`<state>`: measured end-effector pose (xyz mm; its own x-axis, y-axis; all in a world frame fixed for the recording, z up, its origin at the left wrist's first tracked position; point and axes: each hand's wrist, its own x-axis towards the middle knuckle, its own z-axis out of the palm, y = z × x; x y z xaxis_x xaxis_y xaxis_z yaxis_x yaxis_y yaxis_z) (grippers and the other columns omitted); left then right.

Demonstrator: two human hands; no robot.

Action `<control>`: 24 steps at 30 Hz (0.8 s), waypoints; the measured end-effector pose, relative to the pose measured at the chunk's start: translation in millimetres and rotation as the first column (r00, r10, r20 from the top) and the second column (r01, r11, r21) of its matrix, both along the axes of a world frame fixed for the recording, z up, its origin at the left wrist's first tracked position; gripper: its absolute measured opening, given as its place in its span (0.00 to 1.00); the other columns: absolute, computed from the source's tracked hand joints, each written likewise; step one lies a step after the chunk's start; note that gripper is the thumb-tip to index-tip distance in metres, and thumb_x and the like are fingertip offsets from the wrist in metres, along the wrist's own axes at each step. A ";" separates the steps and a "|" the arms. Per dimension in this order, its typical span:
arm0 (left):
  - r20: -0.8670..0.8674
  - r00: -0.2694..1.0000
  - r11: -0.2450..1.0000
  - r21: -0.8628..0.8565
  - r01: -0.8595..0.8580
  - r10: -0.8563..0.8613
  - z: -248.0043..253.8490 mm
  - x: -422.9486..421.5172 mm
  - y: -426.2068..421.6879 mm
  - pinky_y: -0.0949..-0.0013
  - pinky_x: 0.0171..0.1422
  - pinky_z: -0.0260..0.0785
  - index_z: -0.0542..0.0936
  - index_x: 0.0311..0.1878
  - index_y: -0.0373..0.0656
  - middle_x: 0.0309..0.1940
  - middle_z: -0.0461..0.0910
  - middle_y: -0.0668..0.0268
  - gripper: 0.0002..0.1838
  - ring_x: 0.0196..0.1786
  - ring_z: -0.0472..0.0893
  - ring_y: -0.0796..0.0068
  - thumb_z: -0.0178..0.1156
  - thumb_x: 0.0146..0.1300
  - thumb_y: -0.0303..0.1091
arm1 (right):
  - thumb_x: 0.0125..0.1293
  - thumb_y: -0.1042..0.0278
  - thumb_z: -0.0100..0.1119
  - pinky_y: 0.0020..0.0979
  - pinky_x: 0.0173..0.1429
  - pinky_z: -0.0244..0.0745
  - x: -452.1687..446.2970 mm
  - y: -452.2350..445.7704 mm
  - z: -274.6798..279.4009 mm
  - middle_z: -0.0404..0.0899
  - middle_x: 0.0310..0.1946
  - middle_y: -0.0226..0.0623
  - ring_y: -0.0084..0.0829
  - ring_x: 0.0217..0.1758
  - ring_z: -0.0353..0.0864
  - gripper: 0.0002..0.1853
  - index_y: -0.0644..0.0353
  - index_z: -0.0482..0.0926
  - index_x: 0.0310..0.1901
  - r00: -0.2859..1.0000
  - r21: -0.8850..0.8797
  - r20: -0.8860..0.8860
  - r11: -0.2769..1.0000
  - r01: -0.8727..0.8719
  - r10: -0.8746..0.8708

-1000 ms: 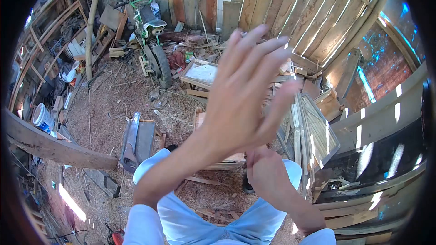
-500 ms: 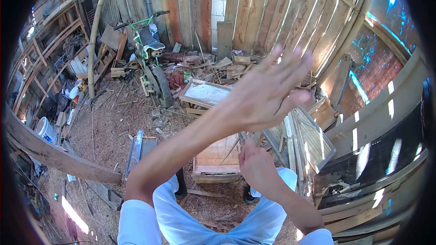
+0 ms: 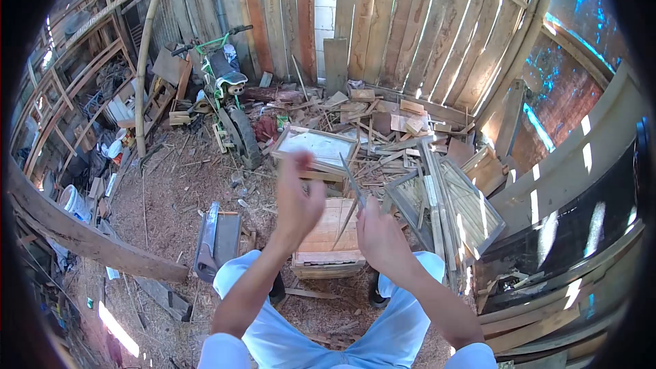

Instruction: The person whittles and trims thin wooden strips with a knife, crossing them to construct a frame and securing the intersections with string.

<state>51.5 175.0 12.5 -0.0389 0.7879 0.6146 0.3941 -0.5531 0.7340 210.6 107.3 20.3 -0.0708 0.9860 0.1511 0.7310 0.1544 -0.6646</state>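
A plank wall [image 3: 383, 20] stands behind a floor [image 3: 184, 181] strewn with shavings, a green motorbike [image 3: 224, 72] near it on the left. Both forearms [image 3: 256, 287] reach forward over pale trousers [image 3: 335, 355], elbows bent and wide, a wooden box [image 3: 324, 234] between the knees. Beyond the box lies a white-faced frame [image 3: 318, 142]; to the left, a saw [image 3: 208, 236] rests along a dark panel [image 3: 227, 234]. The left grip [image 3: 299, 205], blurred, is raised over the box's left side, fingers forward and loosely bent, spread from the thumb, empty. The right grip [image 3: 383, 232] is a fist, clasping a thin tool [image 3: 352, 178] that slants forward and left above the box. A second thin piece [image 3: 346, 223] slants back; whether it joins the tool, I cannot tell.
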 end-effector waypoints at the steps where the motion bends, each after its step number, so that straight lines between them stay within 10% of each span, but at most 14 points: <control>1: -0.127 0.979 0.982 -0.125 0.141 -0.157 -31.3 0.3 -15.1 0.62 0.61 0.64 0.69 0.54 0.34 0.48 0.73 0.52 0.20 0.52 0.74 0.56 0.53 0.56 0.20 | 0.71 0.69 0.43 0.56 0.31 0.68 0.8 0.0 0.1 0.72 0.17 0.59 0.62 0.26 0.76 0.10 0.69 0.64 0.36 1.000 -0.004 -0.002 1.000 -0.002 0.002; 5: -0.270 0.903 0.920 -0.305 0.248 -0.333 -114.4 19.1 -38.1 0.53 0.50 0.70 0.69 0.49 0.35 0.45 0.77 0.45 0.14 0.47 0.77 0.45 0.56 0.62 0.28 | 0.72 0.68 0.43 0.56 0.31 0.68 -5.8 4.2 -6.3 0.72 0.17 0.61 0.63 0.26 0.75 0.11 0.69 0.64 0.36 0.999 0.040 -0.018 0.998 -0.046 0.047; 10: -0.252 0.947 0.970 -0.187 0.155 -0.200 -98.5 26.6 -31.4 0.46 0.35 0.69 0.69 0.42 0.38 0.29 0.78 0.45 0.05 0.35 0.78 0.41 0.52 0.67 0.28 | 0.72 0.68 0.43 0.56 0.30 0.68 -12.6 -5.0 19.7 0.73 0.18 0.62 0.62 0.27 0.76 0.11 0.69 0.64 0.35 1.000 0.012 0.007 1.000 0.014 -0.014; 24: -0.164 0.962 0.966 -0.175 0.189 -0.218 -128.1 31.5 -22.6 0.47 0.36 0.70 0.71 0.42 0.37 0.30 0.79 0.45 0.05 0.37 0.79 0.40 0.52 0.68 0.28 | 0.68 0.66 0.46 0.57 0.38 0.74 -10.5 17.2 -19.0 0.78 0.25 0.63 0.63 0.34 0.80 0.12 0.69 0.66 0.39 0.987 0.074 0.079 0.988 0.135 -0.141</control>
<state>83.0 152.4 -115.5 0.2329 0.8542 0.4648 0.4190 -0.5194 0.7447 200.2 124.6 1.3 0.0503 0.9747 0.2176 0.8010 0.0908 -0.5918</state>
